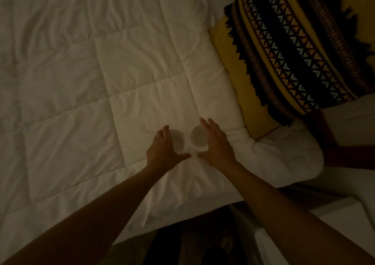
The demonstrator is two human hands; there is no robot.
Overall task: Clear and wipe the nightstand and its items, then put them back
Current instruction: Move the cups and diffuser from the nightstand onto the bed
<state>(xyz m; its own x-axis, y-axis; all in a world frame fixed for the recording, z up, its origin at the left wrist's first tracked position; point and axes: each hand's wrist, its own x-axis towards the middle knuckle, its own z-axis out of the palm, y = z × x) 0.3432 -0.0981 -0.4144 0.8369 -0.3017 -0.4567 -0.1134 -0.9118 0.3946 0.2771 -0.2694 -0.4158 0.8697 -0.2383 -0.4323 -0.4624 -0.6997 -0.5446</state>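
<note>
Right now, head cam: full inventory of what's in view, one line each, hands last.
cups: two, white, upright side by side on the duvet near the bed's edge, close together; contact unclear
duvet: one, white, quilted, covering the bed
cushion: one, yellow with dark patterned bands and a dark fringe, at the right end of the bed
floor: dark, below the bed's edge; details too dim to tell
left hand: one, fingers relaxed beside the left cup, no closed grip
right hand: one, fingers straight beside the right cup, no closed grip
</note>
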